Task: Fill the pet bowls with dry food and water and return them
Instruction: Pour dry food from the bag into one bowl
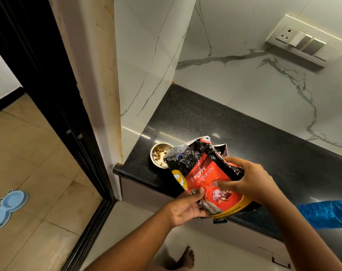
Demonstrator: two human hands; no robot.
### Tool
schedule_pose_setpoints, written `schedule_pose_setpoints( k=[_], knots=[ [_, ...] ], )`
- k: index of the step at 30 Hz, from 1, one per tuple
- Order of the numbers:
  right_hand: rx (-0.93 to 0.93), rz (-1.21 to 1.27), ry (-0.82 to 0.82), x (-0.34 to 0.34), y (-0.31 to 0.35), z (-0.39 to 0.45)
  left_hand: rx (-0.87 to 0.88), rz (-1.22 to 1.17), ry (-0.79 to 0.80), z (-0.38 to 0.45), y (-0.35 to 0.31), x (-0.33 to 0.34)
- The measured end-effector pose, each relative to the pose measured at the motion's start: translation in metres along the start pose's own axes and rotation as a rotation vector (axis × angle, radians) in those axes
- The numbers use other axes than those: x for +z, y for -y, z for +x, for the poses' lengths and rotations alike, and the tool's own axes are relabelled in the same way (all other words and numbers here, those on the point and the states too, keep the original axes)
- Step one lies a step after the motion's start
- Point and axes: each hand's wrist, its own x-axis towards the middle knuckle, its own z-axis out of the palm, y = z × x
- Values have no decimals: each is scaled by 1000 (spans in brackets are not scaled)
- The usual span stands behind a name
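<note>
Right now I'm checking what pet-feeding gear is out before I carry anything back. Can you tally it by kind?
Steel bowl, on the counter with a few kibbles in it: 1
Puppy food bag, held in both hands, left hand and right hand: 1
Blue double-bowl stand, on the floor: 1
Total: 3

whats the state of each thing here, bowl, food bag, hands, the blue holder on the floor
steel bowl: upright on the counter, a few kibbles inside, far from full
food bag: open at the top, tilted toward the bowl, held off the counter
left hand: gripping the bag's lower end
right hand: gripping the bag's side
blue bowl holder: on the floor, both wells empty
</note>
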Motion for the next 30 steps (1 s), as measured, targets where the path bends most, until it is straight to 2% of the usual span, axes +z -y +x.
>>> schedule_pose_setpoints(
  k=[12, 30],
  knots=[
    [3, -39, 9, 1, 6, -1, -10, -79, -19, -1, 1, 3],
    [-54, 4, 5, 11, -11, 9, 7, 3, 1, 4, 6, -5]
  ],
)
